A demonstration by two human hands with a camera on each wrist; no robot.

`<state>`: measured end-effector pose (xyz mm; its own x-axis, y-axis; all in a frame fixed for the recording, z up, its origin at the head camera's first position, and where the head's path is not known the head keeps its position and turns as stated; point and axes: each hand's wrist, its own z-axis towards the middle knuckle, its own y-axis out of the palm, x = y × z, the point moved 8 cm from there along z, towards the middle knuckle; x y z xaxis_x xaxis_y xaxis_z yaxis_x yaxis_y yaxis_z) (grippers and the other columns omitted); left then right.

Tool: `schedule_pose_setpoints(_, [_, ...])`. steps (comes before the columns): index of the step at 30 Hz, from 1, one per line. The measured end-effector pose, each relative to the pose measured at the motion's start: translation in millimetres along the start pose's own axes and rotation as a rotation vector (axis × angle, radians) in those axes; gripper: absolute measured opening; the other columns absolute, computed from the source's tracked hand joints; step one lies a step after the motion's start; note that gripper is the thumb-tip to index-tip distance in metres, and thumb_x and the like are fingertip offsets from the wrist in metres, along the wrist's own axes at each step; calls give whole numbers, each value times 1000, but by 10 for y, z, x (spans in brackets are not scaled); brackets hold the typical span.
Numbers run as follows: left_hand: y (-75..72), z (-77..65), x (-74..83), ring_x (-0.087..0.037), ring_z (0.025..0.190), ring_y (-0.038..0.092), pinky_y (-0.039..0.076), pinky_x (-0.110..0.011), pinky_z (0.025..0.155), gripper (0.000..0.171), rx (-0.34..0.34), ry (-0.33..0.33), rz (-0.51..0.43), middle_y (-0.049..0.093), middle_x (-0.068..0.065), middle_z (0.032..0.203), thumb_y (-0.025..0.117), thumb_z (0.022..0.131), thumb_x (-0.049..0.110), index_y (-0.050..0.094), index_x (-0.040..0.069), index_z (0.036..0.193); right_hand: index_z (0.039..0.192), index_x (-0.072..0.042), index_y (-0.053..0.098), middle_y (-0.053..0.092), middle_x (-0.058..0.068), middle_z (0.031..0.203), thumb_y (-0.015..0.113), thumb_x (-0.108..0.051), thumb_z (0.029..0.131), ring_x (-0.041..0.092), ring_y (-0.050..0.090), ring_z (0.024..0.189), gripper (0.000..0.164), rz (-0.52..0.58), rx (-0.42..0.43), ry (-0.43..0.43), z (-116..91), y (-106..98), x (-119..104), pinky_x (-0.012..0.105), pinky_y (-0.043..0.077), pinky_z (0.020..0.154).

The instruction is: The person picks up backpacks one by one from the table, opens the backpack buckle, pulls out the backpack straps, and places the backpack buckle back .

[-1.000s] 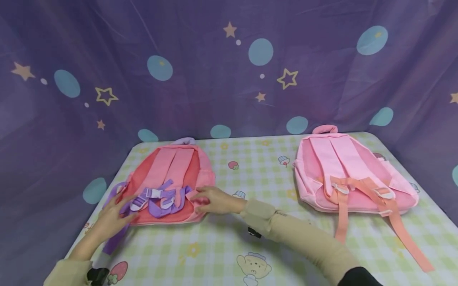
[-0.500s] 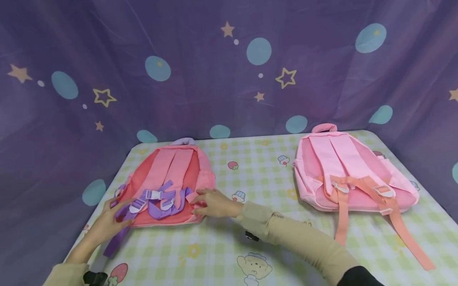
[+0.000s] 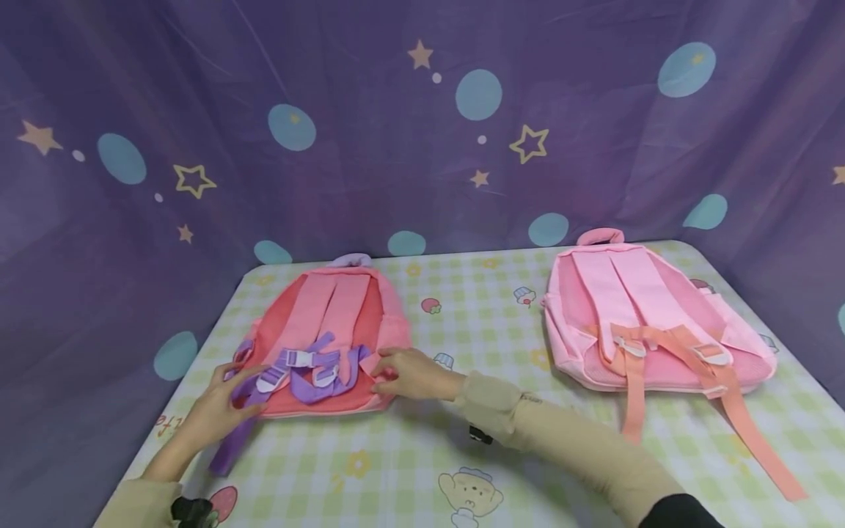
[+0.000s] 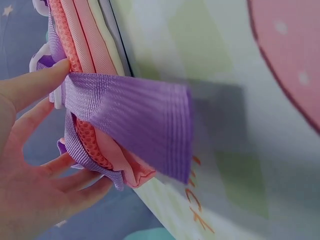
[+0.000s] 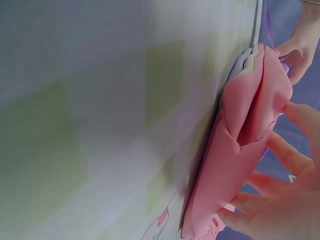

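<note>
A coral-pink backpack (image 3: 337,308) with purple straps and white buckles (image 3: 300,358) lies back panel up at the left of the table. My left hand (image 3: 218,407) rests at its lower left corner, fingers spread. In the left wrist view the thumb touches the bag beside a loose purple strap end (image 4: 135,120), which juts out over the cloth. My right hand (image 3: 419,372) touches the bag's right side near the bottom. Its fairly straight fingers (image 5: 287,152) lie along that side, by a pink side pocket (image 5: 220,165) in the right wrist view.
A light pink backpack (image 3: 650,315) with orange straps (image 3: 733,411) lies back panel up at the right. A green checked cloth (image 3: 370,469) covers the table. Behind hangs a purple curtain (image 3: 370,198) with stars and blue ovals.
The coral-pink backpack has slid slightly to the right, and both hands have moved along with it. Earlier, the left hand drew in closer around the bag's left corner. The light pink backpack stays put.
</note>
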<state>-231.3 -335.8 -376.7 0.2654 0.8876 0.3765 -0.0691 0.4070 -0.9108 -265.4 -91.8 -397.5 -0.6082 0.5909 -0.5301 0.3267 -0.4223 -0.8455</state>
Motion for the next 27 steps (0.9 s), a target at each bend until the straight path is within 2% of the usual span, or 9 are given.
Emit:
schedule_pose_setpoints(5, [39, 38, 137, -45, 80, 55, 44, -56, 60, 54, 30, 59, 20, 34, -30, 116, 75, 68, 15, 54, 6, 116, 103, -13, 66, 47, 7, 129, 62, -32, 81, 19, 38, 123, 29, 38, -30, 67, -103, -58, 124, 33, 31, 100])
schedule_pose_setpoints(9, [85, 67, 223, -41, 79, 56, 46, -51, 60, 53, 34, 79, 28, 35, -28, 115, 75, 68, 17, 55, 8, 116, 104, -12, 66, 43, 9, 133, 62, -32, 81, 21, 39, 122, 30, 59, -45, 102, -187, -109, 209, 35, 32, 99])
schedule_pose_setpoints(20, [215, 152, 456, -38, 85, 53, 44, -51, 65, 53, 56, 158, 40, 39, -24, 114, 76, 66, 20, 57, 11, 115, 102, -7, 65, 43, 14, 132, 64, -26, 81, 27, 40, 121, 29, 78, -37, 98, -393, -281, 395, 38, 33, 98])
schedule_pose_setpoints(24, [244, 186, 559, -38, 87, 53, 44, -49, 66, 54, 66, 182, 44, 41, -24, 113, 77, 65, 21, 58, 12, 115, 98, -5, 66, 44, 17, 130, 65, -24, 80, 28, 47, 114, 25, 86, -19, 77, -473, -348, 444, 37, 39, 91])
schedule_pose_setpoints(27, [285, 217, 610, -38, 90, 52, 44, -50, 68, 55, 53, 175, 41, 41, -24, 114, 77, 66, 23, 58, 13, 116, 96, -6, 66, 44, 17, 130, 65, -23, 80, 25, 53, 103, 23, 77, -10, 74, -533, -386, 492, 35, 41, 83])
